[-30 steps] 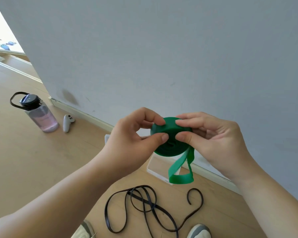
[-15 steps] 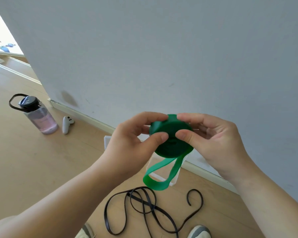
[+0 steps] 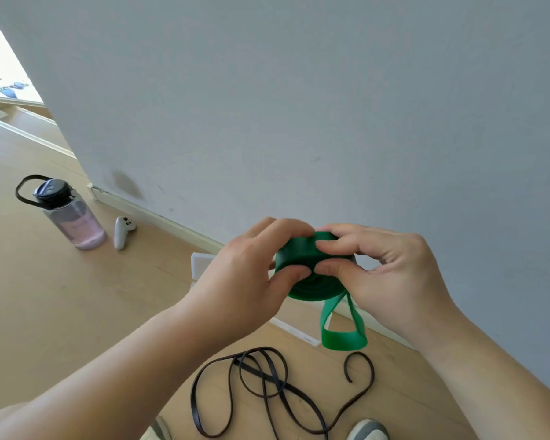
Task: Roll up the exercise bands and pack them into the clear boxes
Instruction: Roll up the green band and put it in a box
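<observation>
Green band (image 3: pixel 311 274): mostly wound into a flat coil, held in the air between both hands, above the floor and in front of the wall.
Left hand (image 3: pixel 245 277): fingers closed on the coil's left side; thumb on the near face close to the centre, the other fingers curled over the top edge.
Right hand (image 3: pixel 391 274): fingers closed on the coil's right side; thumb on the near face, touching or almost touching the left thumb; index finger laid across the top rim, its tip beside the left fingertips.
Coil against fingers: pinched from both sides, thumbs in front, other fingers over and behind; the lower arc of the coil is bare.
Loose end (image 3: pixel 343 331): an unrolled loop hangs from the coil's lower right edge, below the right palm, clear of the floor.
Black band (image 3: pixel 267 392): unrolled, in tangled loops on the floor under the hands.
Clear box (image 3: pixel 200 265): on the floor by the baseboard, mostly hidden behind the left hand; contents cannot be told.
Bottle (image 3: pixel 70 217): upright on the floor at left, well apart from the hands.
Controller (image 3: pixel 121 231): white, lying just right of the bottle.
Shoes (image 3: pixel 369 430): toes at the bottom edge.
</observation>
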